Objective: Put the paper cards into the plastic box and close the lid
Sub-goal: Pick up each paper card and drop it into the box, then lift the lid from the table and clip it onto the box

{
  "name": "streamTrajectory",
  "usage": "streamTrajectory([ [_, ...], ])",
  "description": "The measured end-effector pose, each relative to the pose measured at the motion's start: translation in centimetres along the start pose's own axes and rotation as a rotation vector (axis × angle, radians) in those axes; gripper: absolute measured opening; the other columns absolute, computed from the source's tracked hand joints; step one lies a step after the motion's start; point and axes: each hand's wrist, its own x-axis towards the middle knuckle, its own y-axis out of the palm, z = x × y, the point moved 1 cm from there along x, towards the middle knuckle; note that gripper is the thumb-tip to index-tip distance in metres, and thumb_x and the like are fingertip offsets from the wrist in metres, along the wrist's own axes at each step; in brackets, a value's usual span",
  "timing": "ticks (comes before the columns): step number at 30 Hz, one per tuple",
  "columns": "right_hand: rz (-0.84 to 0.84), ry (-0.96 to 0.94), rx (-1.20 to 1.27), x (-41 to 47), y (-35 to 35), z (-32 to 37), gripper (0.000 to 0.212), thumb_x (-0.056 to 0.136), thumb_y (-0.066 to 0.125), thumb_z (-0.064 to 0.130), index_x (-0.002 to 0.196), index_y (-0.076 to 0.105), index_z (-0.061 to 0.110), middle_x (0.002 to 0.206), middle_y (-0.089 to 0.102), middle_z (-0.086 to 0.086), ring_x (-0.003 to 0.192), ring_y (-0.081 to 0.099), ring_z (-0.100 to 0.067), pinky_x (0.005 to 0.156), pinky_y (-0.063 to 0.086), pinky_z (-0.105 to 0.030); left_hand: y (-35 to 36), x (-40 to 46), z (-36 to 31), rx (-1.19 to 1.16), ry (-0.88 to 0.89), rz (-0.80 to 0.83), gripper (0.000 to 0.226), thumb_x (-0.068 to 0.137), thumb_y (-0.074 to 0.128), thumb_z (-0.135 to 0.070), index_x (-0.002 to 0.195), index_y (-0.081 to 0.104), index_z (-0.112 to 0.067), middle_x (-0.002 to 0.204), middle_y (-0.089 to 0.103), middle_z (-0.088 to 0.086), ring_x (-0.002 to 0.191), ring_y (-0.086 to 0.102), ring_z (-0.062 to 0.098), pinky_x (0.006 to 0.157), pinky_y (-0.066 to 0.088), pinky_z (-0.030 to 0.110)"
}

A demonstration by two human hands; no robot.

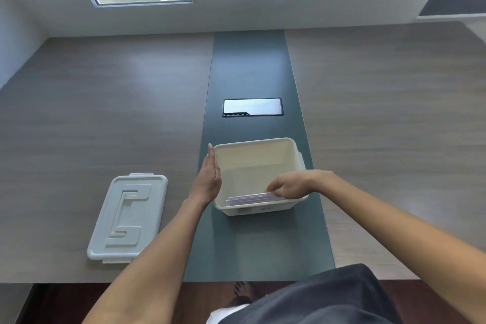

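On the table (pixel 105 102) the open plastic box (pixel 263 151) sits on the dark centre strip (pixel 249 66), lid (pixel 127 218) well apart leftward, flat open left hand (pixel 209 179) against its side, right hand (pixel 289 188) pinching paper cards (pixel 249 198) inside.

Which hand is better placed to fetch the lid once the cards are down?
Probably the left hand: it rests open against the box on the lid's side, holding nothing. The right hand is inside the box, holding the cards.
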Motion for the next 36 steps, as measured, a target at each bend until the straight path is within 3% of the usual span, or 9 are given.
streamTrajectory([
  [9, -0.038, 0.009, 0.093, 0.5, 0.1, -0.8, 0.043, 0.103, 0.033, 0.025, 0.143, 0.051, 0.023, 0.147, 0.051, 0.004, 0.136, 0.045, -0.018, 0.114, 0.032, -0.03, -0.3, 0.3, -0.5, 0.03, 0.011, 0.034, 0.056, 0.105, 0.021, -0.017, 0.157, -0.001, -0.018, 0.165, 0.007, -0.004, 0.152, 0.008, 0.014, 0.114, 0.009, 0.024],
  [11, -0.168, -0.036, 0.118, 0.9, -0.2, -0.8, 0.038, 0.103, 0.039, 0.031, 0.136, 0.057, 0.022, 0.137, 0.059, 0.004, 0.125, 0.055, -0.018, 0.109, 0.039, -0.034, -0.5, 0.3, -0.6, 0.046, 0.017, 0.03, 0.056, 0.106, 0.022, -0.021, 0.157, 0.001, -0.018, 0.165, 0.008, -0.004, 0.152, 0.009, 0.014, 0.116, 0.012, 0.027],
  [14, -0.511, -0.17, 0.104, 1.3, -1.0, -0.8, 0.032, 0.102, 0.046, 0.032, 0.121, 0.067, 0.017, 0.12, 0.068, 0.001, 0.103, 0.064, -0.019, 0.097, 0.049, -0.037, -1.1, 0.1, -0.8, 0.109, 0.036, 0.035, 0.055, 0.106, 0.023, -0.029, 0.157, 0.005, -0.017, 0.165, 0.009, -0.003, 0.152, 0.01, 0.014, 0.121, 0.018, 0.037],
  [16, -0.744, -0.271, -0.093, 2.1, -1.5, -1.1, 0.034, 0.102, 0.044, 0.033, 0.117, 0.069, 0.016, 0.12, 0.068, 0.001, 0.107, 0.066, -0.021, 0.096, 0.05, -0.039, -1.7, -0.1, -0.9, 0.203, 0.07, 0.017, 0.056, 0.106, 0.023, -0.034, 0.157, 0.009, -0.017, 0.165, 0.011, -0.003, 0.151, 0.013, 0.015, 0.117, 0.028, 0.043],
  [18, -0.847, -0.279, -0.266, 3.1, -2.1, -1.2, 0.046, 0.102, 0.033, 0.041, 0.123, 0.067, 0.019, 0.134, 0.063, 0.002, 0.122, 0.061, -0.021, 0.101, 0.048, -0.043, -2.6, -0.4, -0.8, 0.3, 0.128, -0.037, 0.057, 0.105, 0.024, -0.038, 0.156, 0.014, -0.016, 0.165, 0.015, -0.001, 0.151, 0.016, 0.017, 0.112, 0.034, 0.045],
  [21, -0.806, -0.218, -0.359, 4.7, -3.2, -0.9, 0.064, 0.099, 0.017, 0.051, 0.144, 0.049, 0.019, 0.158, 0.039, -0.004, 0.147, 0.034, -0.022, 0.118, 0.032, -0.043, -4.0, -0.8, 0.0, 0.428, 0.151, -0.098, 0.061, 0.103, 0.021, -0.046, 0.156, 0.017, -0.017, 0.164, 0.018, 0.001, 0.151, 0.012, 0.015, 0.117, 0.023, 0.039],
  [25, -0.732, -0.189, -0.415, 6.3, -4.9, 1.0, 0.089, 0.088, -0.011, 0.066, 0.158, 0.018, 0.02, 0.167, 0.007, -0.004, 0.155, 0.003, -0.024, 0.124, 0.005, -0.039, -6.8, -1.9, 1.9, 0.54, 0.097, -0.149, 0.069, 0.096, 0.009, -0.054, 0.156, 0.017, -0.021, 0.164, 0.018, 0.002, 0.152, 0.008, 0.016, 0.121, 0.012, 0.037],
  [28, -0.719, -0.212, -0.455, 8.0, -5.9, 2.9, 0.097, 0.082, -0.024, 0.068, 0.159, 0.013, 0.021, 0.167, 0.002, -0.005, 0.154, 0.0, -0.026, 0.124, 0.004, -0.041, -8.8, -3.2, 3.5, 0.599, 0.034, -0.198, 0.069, 0.095, 0.009, -0.052, 0.156, 0.02, -0.02, 0.163, 0.019, 0.005, 0.152, 0.01, 0.019, 0.121, 0.011, 0.038],
  [36, -0.688, -0.329, -0.518, 13.2, -6.8, 8.4, 0.081, 0.092, -0.008, 0.064, 0.159, 0.014, 0.023, 0.167, 0.002, -0.003, 0.154, 0.003, -0.025, 0.125, 0.008, -0.044, -12.1, -8.2, 8.9, 0.603, -0.208, -0.267, 0.07, 0.093, 0.004, -0.055, 0.157, 0.013, -0.026, 0.166, 0.007, 0.004, 0.152, 0.002, 0.018, 0.122, 0.005, 0.038],
])
